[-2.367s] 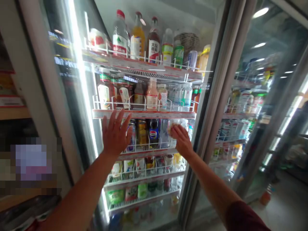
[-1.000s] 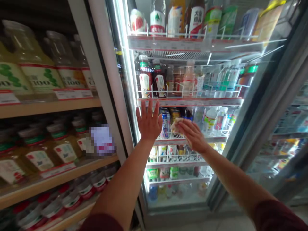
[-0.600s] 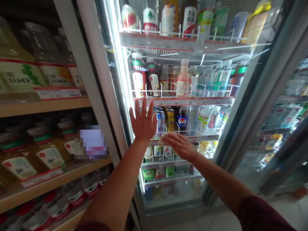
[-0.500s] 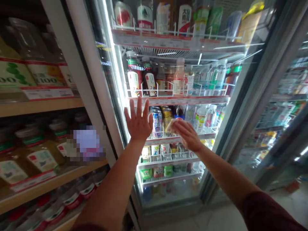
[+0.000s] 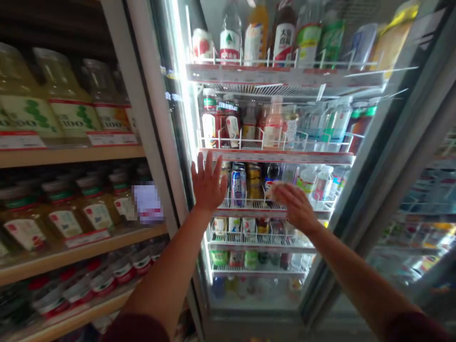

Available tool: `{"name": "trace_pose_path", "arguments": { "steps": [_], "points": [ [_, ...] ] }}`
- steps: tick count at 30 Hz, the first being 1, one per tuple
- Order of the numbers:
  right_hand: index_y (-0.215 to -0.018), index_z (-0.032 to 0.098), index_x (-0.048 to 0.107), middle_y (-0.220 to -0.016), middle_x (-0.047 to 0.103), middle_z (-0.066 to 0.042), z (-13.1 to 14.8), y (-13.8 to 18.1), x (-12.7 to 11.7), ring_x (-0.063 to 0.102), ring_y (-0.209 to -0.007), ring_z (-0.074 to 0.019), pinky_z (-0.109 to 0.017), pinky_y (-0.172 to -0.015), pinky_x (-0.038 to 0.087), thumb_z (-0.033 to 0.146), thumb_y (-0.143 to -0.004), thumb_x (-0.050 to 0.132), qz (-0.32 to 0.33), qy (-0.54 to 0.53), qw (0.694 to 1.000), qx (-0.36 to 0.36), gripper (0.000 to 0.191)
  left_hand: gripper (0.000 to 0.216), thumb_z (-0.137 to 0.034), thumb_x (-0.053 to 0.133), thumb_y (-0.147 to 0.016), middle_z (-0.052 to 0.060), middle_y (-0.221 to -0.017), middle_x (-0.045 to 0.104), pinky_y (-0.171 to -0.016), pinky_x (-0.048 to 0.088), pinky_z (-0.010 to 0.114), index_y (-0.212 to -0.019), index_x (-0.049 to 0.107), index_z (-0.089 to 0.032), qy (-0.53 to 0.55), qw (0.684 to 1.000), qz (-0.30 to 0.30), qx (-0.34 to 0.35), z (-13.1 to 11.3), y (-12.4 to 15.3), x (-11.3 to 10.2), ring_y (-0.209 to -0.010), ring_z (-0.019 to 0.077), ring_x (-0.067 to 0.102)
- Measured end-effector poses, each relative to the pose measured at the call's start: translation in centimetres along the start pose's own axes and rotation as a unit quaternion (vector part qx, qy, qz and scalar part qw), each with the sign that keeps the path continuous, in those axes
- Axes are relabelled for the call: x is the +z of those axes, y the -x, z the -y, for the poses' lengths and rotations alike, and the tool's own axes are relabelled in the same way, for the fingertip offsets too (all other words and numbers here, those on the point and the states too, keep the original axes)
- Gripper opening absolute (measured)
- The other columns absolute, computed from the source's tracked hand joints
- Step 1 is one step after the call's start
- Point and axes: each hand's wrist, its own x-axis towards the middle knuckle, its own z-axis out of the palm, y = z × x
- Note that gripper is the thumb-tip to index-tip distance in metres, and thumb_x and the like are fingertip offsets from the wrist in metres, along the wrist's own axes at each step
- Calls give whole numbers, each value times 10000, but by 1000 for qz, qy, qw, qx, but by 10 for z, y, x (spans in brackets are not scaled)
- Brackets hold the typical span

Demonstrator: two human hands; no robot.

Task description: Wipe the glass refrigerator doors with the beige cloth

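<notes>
My left hand (image 5: 209, 185) is raised with fingers spread, its palm toward the glass door (image 5: 256, 289) of a lit drinks fridge; it looks laid flat on the pane. To its right, my right hand (image 5: 296, 205) has its fingers pressed together over a pale, crumpled cloth (image 5: 274, 190), held against the glass. The cloth is mostly hidden under the fingers and could be a paper wipe. Behind the pane, a blue can (image 5: 238, 185) and gold cans (image 5: 254, 183) stand between the hands. A dark bottle with a blue label (image 5: 272, 172) is just beyond the cloth.
More bottles (image 5: 230, 45) fill the fridge's upper shelves. Wooden shelves (image 5: 71, 156) with juice bottles (image 5: 96, 209) stand at the left, beside the door frame (image 5: 142, 95). Another glass-fronted fridge (image 5: 409, 199) is on the right.
My right hand has shifted a little to the right and down with the cloth. My left hand stays spread at the glass. The view has turned, showing more of the left shelves.
</notes>
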Motion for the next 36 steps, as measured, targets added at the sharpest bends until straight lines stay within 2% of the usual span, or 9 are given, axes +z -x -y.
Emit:
{"name": "trace_pose_path", "arguments": {
  "steps": [3,5,7,10,12,19,26,32,36],
  "points": [
    [-1653,323,302,-1649,460,-37,-48,-19,-22,332,-1580,-284,-565,-1251,416,106,-1023,401,-168,49,978,116,674,598,-351,421,-1090,107,-1713,256,-1326,58,540,-1662,320,-212,-19,999,-14,33,-2,16,2,-1619,276,62],
    [-1645,291,335,-1669,427,-56,-52,-12,-21,335,-1576,-312,-602,-1254,394,112,-1020,402,-211,62,966,133,654,603,-328,434,-1096,110,-1710,262,-1327,47,524,-1671,294,-217,-32,998,-17,42,-4,26,6,-1618,275,71],
    [-1648,271,330,-1665,432,-66,-31,13,-9,341,-1576,-291,-563,-1261,396,106,-1006,437,-177,50,977,104,672,614,-314,445,-1097,118,-1709,254,-1327,37,518,-1678,272,-213,-45,998,-24,39,-5,33,10,-1618,276,56],
    [-1628,294,374,-1594,535,-20,4,58,8,388,-1550,-166,-396,-1269,398,53,-999,407,-15,17,999,-26,674,614,-317,447,-1099,125,-1709,248,-1326,29,526,-1678,272,-210,-50,998,-27,36,-5,36,13,-1617,282,46],
    [-1621,304,384,-1519,616,0,2,75,4,446,-1510,-124,-340,-1266,389,47,-1000,404,45,3,996,-72,673,607,-328,445,-1102,126,-1710,245,-1324,38,537,-1674,282,-207,-51,998,-16,34,-4,36,14,-1617,291,51],
    [-1666,227,288,-1696,355,-146,-81,70,-40,260,-1604,-329,-651,-1255,347,127,-1025,371,-192,117,955,192,654,566,-351,428,-1111,121,-1719,247,-1320,47,550,-1642,352,-170,-41,999,-17,18,-7,37,15,-1622,301,46],
    [-1676,238,254,-1635,471,-123,-47,107,-25,326,-1583,-284,-529,-1253,421,151,-1014,488,-44,78,993,74,707,599,-336,457,-1101,140,-1717,234,-1315,77,570,-1657,315,-167,-49,998,-23,38,-2,37,16,-1620,313,66],
    [-1677,221,252,-1723,295,-133,-99,57,-52,231,-1611,-344,-664,-1279,299,151,-1047,338,-198,124,948,218,639,572,-334,453,-1099,156,-1701,278,-1310,98,592,-1633,363,-151,-54,998,-23,28,-4,37,16,-1619,313,71],
    [-1665,243,294,-1673,415,-98,-52,77,-28,319,-1584,-301,-536,-1265,400,120,-1018,435,-155,107,972,137,673,559,-327,462,-1099,149,-1691,308,-1305,120,600,-1626,380,-162,-51,998,-27,21,-5,39,17,-1616,322,96]
  ]
}}
